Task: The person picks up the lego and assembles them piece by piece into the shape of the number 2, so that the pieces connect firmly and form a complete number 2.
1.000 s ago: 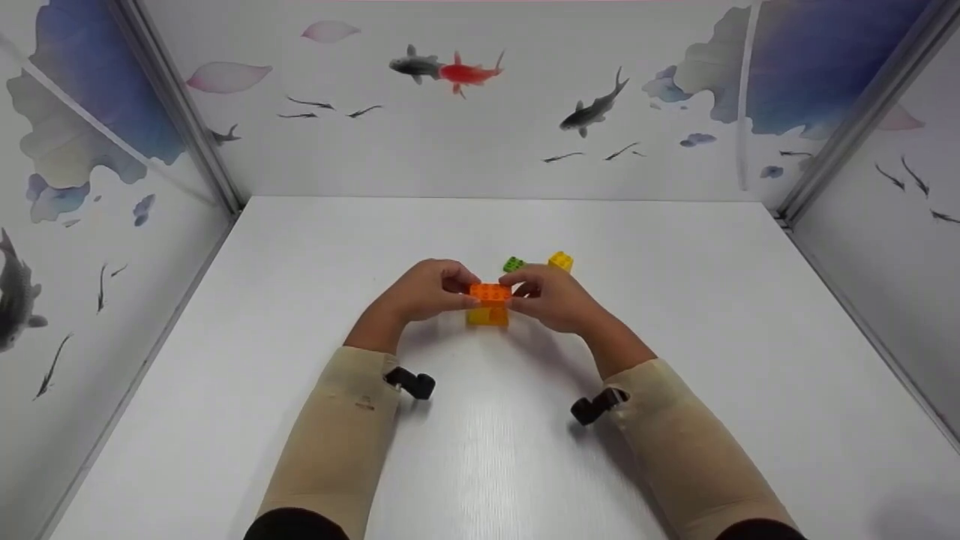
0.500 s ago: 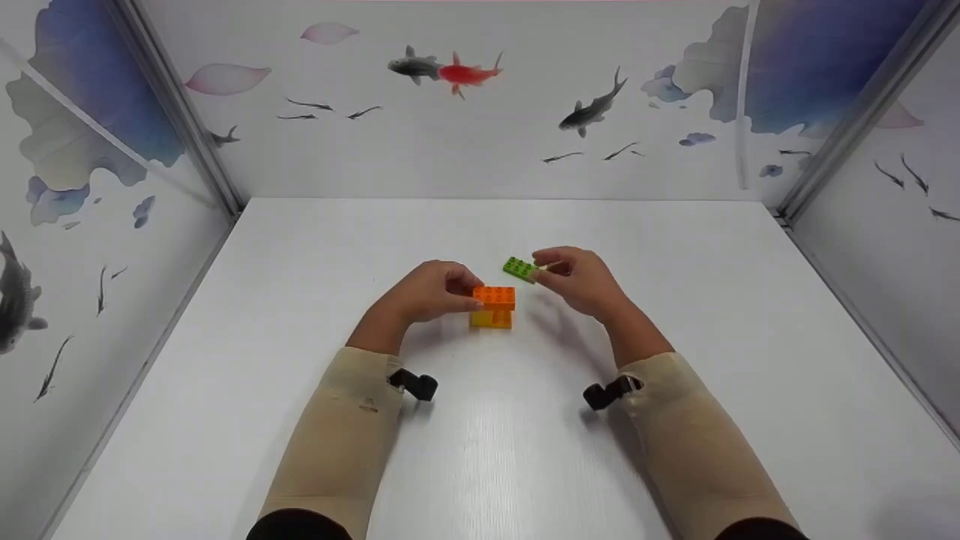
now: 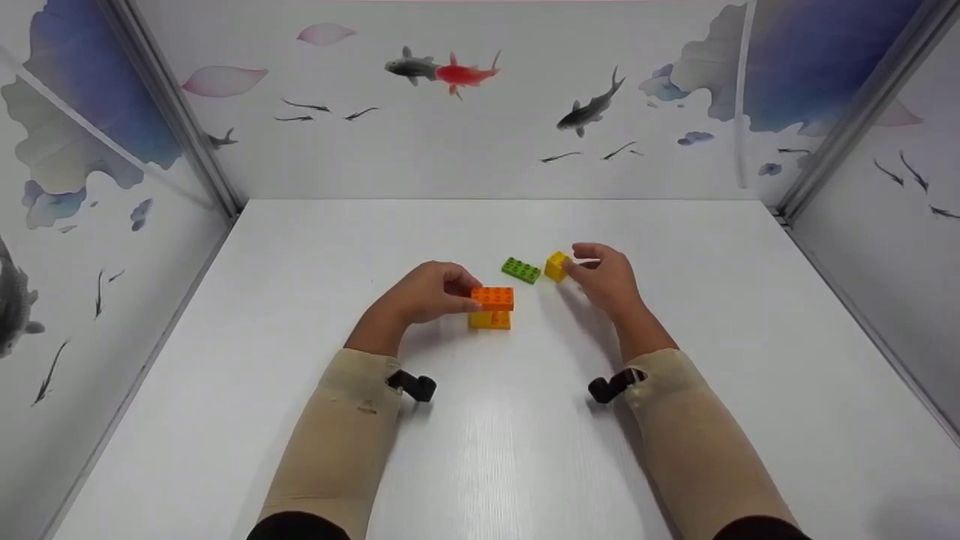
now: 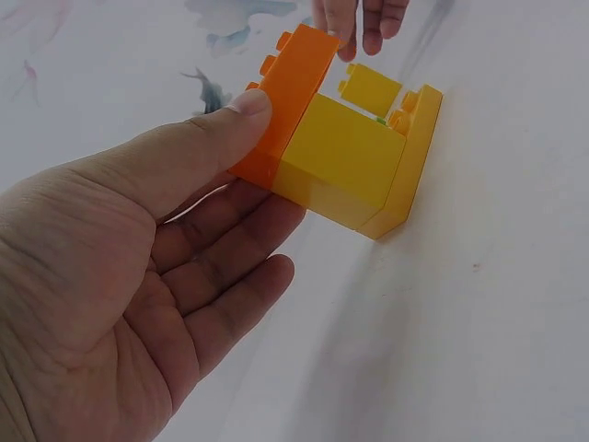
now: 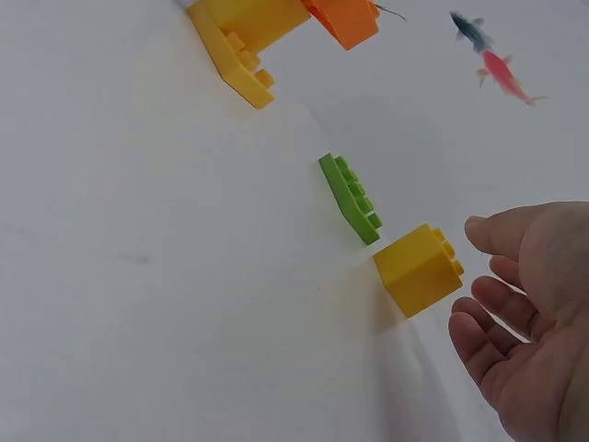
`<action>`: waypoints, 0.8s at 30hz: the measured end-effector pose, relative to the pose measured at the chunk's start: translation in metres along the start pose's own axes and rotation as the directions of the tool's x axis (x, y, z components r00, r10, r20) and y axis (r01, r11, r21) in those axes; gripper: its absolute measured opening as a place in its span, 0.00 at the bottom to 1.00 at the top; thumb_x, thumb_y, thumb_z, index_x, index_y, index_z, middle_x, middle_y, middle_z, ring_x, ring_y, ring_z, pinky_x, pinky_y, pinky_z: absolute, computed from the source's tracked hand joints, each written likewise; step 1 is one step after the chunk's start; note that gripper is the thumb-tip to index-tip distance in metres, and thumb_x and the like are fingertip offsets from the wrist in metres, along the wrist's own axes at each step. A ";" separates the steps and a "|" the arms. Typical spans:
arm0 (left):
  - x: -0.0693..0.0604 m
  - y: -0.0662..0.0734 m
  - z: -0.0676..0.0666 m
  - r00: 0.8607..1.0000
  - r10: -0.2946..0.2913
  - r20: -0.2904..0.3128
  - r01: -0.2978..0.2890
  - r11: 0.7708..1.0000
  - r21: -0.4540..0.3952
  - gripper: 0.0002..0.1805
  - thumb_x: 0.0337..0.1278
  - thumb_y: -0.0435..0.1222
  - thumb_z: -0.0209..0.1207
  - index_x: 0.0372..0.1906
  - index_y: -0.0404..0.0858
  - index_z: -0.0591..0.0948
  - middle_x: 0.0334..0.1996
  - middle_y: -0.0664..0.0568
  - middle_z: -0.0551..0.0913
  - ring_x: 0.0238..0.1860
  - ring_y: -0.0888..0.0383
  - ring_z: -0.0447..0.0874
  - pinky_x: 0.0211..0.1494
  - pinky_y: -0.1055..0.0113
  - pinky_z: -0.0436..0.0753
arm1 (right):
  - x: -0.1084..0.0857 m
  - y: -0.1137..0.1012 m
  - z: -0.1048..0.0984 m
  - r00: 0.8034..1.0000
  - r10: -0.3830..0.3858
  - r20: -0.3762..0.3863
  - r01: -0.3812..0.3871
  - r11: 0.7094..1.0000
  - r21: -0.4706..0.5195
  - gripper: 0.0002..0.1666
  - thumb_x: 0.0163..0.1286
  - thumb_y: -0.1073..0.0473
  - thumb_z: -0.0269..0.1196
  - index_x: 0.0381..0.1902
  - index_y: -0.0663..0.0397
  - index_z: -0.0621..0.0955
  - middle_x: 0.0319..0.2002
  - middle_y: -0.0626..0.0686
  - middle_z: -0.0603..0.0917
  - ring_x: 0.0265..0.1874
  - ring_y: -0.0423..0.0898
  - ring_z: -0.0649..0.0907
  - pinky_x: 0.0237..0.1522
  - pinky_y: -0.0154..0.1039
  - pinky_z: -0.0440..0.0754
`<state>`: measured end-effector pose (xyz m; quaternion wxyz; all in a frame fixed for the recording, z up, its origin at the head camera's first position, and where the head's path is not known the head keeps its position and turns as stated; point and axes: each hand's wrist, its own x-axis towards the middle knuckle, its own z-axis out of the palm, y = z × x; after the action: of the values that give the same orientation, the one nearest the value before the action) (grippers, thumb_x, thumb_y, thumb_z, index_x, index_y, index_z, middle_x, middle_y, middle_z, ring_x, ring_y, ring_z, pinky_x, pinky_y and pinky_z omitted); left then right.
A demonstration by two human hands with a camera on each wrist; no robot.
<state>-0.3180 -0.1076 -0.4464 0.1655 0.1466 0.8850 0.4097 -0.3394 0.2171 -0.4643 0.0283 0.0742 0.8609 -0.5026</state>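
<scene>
Left hand (image 3: 427,291) has the orange brick (image 3: 493,299) pinched, while the right hand (image 3: 609,280) just hangs loose right of the far yellow block (image 3: 556,267).

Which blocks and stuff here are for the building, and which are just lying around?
For the building:
orange brick, gripped by the left hand
tall yellow brick and flat yellow brick, stacked under it
loose yellow block, beside the right hand

Just there:
green brick, untouched, maybe for later
red fish, only a wall picture
</scene>
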 end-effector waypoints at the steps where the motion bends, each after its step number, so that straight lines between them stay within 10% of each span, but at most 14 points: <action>1: 0.000 0.000 0.000 1.000 0.002 -0.001 -0.002 1.000 -0.001 0.14 0.63 0.46 0.76 0.51 0.53 0.89 0.51 0.58 0.88 0.55 0.55 0.85 0.67 0.56 0.84 | 0.001 0.002 0.001 1.000 0.003 0.003 -0.003 1.000 -0.002 0.32 0.77 0.48 0.69 0.75 0.48 0.77 0.71 0.53 0.79 0.68 0.52 0.80 0.68 0.47 0.83; 24: 0.000 -0.001 0.000 1.000 -0.025 0.003 0.025 0.999 -0.019 0.14 0.62 0.47 0.76 0.51 0.56 0.88 0.52 0.59 0.87 0.57 0.55 0.83 0.68 0.57 0.83 | 0.007 0.005 0.006 0.999 0.040 0.028 -0.039 0.999 -0.037 0.31 0.78 0.49 0.67 0.74 0.48 0.77 0.69 0.53 0.81 0.66 0.51 0.80 0.72 0.45 0.81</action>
<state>-0.3183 -0.1079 -0.4477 0.1734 0.1344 0.8826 0.4157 -0.3455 0.2146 -0.4724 0.0521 0.0836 0.8678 -0.4871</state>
